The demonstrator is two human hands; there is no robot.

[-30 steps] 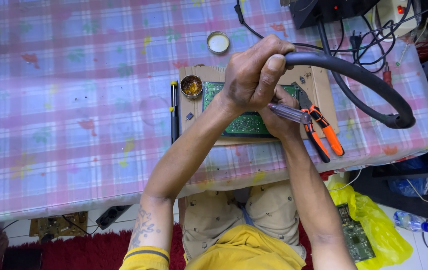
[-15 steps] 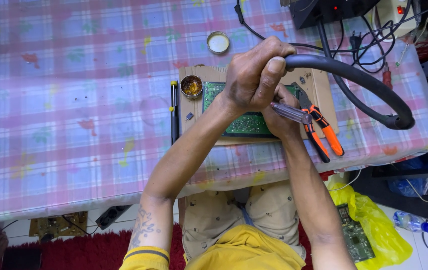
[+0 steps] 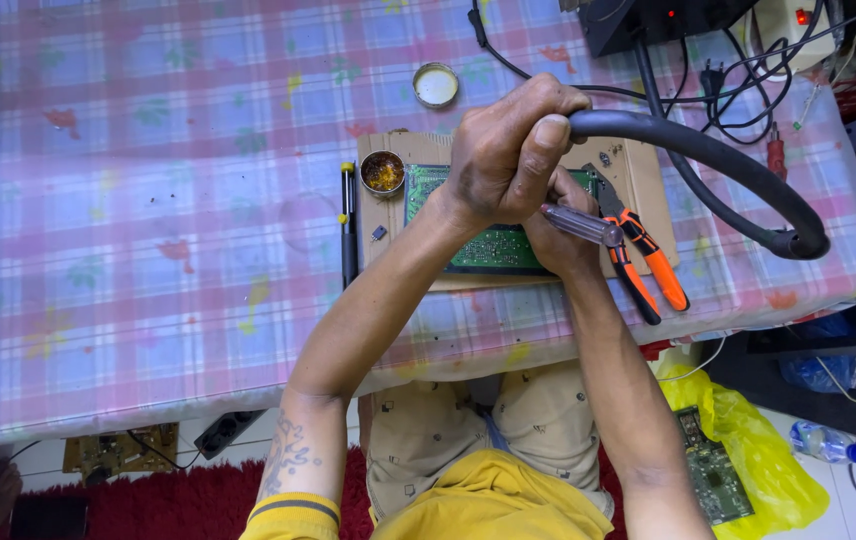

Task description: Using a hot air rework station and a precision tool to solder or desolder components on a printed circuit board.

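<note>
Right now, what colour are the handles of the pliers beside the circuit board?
Orange and black. The pliers lie just right of the green circuit board, clearest in the head view.

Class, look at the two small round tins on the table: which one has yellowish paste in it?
The tin on the brown board, left of the green circuit board, holds yellowish paste. The other tin, farther away on the checked cloth, looks pale inside.

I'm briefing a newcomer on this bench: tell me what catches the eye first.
At the centre, the left hand grips a thick black hose that curves off to the right. Under it, the right hand holds a clear-handled tool over a green circuit board, with orange pliers just to the right.
</note>
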